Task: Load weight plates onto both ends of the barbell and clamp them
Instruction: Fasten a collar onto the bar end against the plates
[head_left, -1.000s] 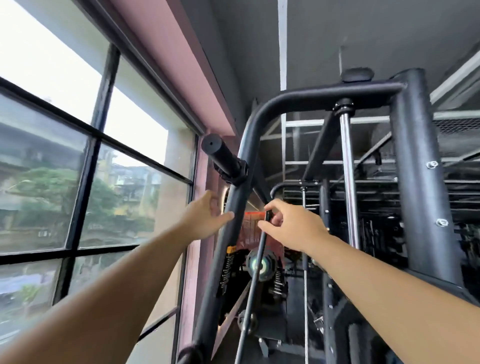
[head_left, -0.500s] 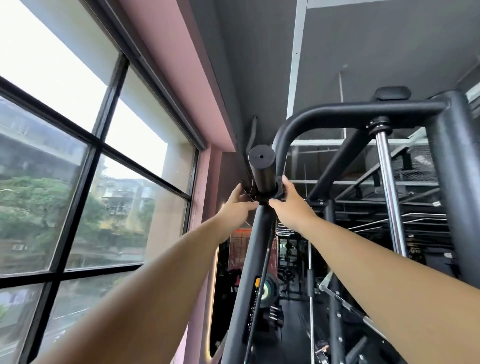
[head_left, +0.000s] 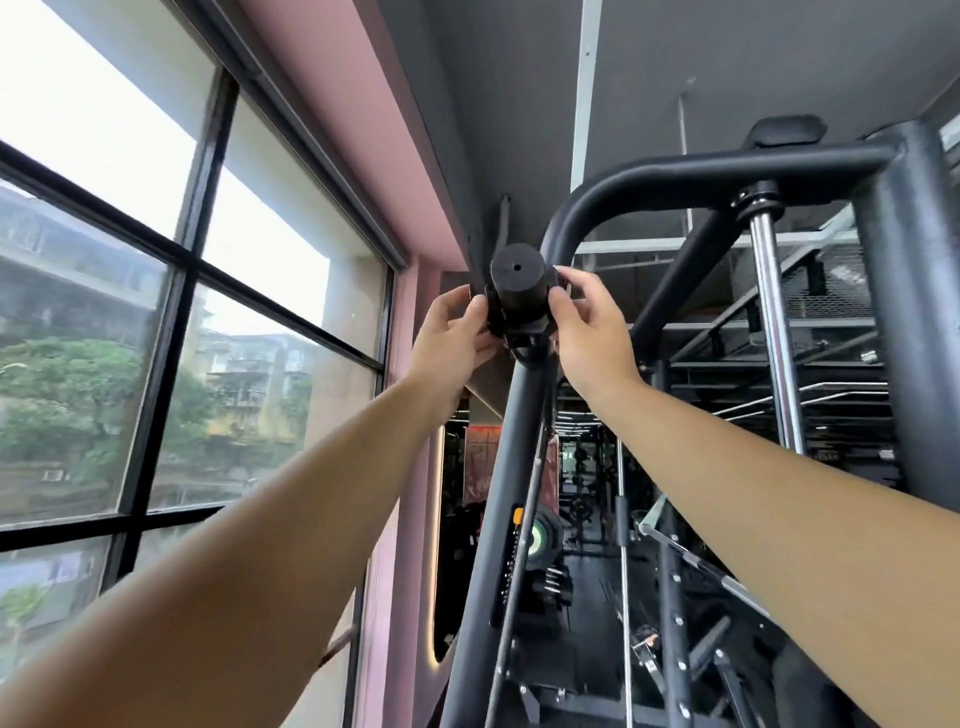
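Note:
The black barbell sleeve (head_left: 517, 270) points its round end toward me, high up at the machine's left upright. A black clamp collar (head_left: 522, 327) sits around the sleeve behind that end. My left hand (head_left: 449, 348) grips the collar from the left, fingers curled on it. From the right, my right hand (head_left: 587, 332) holds it with thumb and fingers pinched on its edge. I see no weight plate on this sleeve. The rest of the bar is hidden behind the collar and my hands.
The black frame upright (head_left: 498, 493) rises just below the sleeve, and the curved top tube (head_left: 675, 171) arches to the right. A chrome guide rod (head_left: 774, 322) stands further right. A large window (head_left: 156, 312) fills the left. Racks and plates lie in the dim gym behind.
The view tilted up and closer to the sleeve end. Both hands rose from the upright and cable to the collar and closed on it from either side.

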